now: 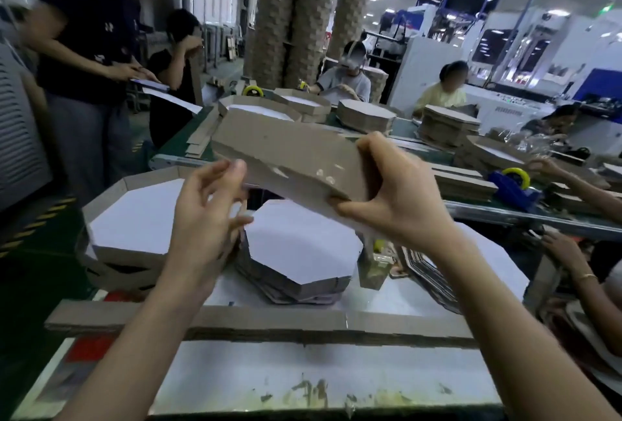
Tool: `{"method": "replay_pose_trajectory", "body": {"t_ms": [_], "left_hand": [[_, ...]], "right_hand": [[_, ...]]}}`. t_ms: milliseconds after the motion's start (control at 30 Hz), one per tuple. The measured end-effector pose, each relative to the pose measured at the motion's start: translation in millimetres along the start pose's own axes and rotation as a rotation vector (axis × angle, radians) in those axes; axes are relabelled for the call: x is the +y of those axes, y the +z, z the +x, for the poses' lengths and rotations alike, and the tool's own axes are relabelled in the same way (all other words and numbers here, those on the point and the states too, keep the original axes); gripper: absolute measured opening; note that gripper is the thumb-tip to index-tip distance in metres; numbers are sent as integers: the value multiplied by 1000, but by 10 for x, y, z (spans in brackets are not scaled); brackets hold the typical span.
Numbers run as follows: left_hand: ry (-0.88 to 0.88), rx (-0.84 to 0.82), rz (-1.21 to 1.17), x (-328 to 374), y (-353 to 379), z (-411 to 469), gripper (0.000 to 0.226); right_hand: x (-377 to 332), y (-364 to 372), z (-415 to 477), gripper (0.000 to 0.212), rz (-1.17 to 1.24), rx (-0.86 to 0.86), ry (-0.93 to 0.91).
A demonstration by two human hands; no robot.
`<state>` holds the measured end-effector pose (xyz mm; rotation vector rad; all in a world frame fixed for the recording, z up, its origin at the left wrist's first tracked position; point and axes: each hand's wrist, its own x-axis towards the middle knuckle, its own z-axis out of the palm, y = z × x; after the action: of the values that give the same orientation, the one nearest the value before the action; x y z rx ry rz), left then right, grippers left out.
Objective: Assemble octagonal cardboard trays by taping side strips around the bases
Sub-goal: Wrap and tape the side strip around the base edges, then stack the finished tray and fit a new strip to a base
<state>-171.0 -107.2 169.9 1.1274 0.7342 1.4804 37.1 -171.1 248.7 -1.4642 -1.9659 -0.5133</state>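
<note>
A bundle of long cardboard strips (235, 319) is lying across the white table (303, 373) nearest me. Above it I am holding a cardboard tray (286, 151) in the air, tilted with its brown underside facing me. My right hand (397, 198) is clamping the tray's right wall, fingers curled over the top and thumb pressing from below. My left hand (205, 218) is reaching up to the tray's lower left edge, one fingertip touching the cardboard and the thumb hanging apart beneath it. In the blur I cannot tell whether that hand is pinching anything.

Under the raised tray, a stack of flat bases (303, 245) is sitting white side up on the table, and just to its left finished trays (134, 218) are piling up, also showing white inside. Farther right, a blue tape dispenser (515, 185) with a yellow roll is standing on a long green workbench (175, 141). Beyond it, seated workers (350, 80) are handling more cardboard. At the back, tall columns of stacked trays (292, 23) are rising toward the ceiling lights.
</note>
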Motion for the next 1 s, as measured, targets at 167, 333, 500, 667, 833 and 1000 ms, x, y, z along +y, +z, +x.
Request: {"method": "replay_pose_trajectory", "body": {"t_ms": [167, 333, 500, 667, 833, 1000], "left_hand": [[-501, -66, -567, 0, -143, 172, 74], [-488, 213, -499, -95, -206, 172, 26], [-370, 360, -444, -255, -407, 124, 19], [-327, 369, -411, -322, -626, 377, 20], [-187, 644, -244, -530, -902, 860, 47], [-248, 740, 75, -832, -1087, 1322, 98]], "right_hand": [[-110, 389, -131, 53, -241, 32, -401], [-14, 683, -146, 48, 211, -238, -114], [502, 1140, 108, 35, 389, -79, 757], [777, 1727, 462, 41, 1056, -312, 1356], [782, 2307, 867, 19, 1091, -185, 1247], [867, 2945, 1280, 18, 955, -286, 1145]]}}
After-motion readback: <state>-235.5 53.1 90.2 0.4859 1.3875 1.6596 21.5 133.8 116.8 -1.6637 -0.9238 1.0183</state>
